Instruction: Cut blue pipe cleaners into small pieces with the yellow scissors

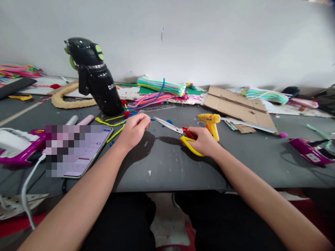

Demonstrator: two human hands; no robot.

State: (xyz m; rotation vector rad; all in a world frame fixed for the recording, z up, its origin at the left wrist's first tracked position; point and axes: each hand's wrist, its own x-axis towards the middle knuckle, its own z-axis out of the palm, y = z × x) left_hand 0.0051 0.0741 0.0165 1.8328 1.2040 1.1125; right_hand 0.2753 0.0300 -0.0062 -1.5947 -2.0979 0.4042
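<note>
My right hand (pixel 202 140) is wrapped round the handles of a pair of scissors (pixel 170 126), one handle yellow and one red. Their metal blades look nearly closed and point left toward my left hand (pixel 136 130). That hand is pinched, thumb against fingers, just left of the blade tip. A speck of blue shows at its fingertips, too small to name. Small blue fuzzy scraps (pixel 167 122) lie on the dark table behind the blades. Yellow fuzzy stems (pixel 111 122) rest behind my left wrist. Just beyond my right hand lies a yellow glue gun (pixel 210 122).
A black bottle (pixel 101 83) stands at the back left, beside a tan ring (pixel 70 101). A phone (pixel 101 146) and a purple power strip (pixel 21 150) lie left. Bundled pipe cleaners (pixel 162 86) and cardboard (pixel 235 104) line the back. Another purple device (pixel 311 151) sits right.
</note>
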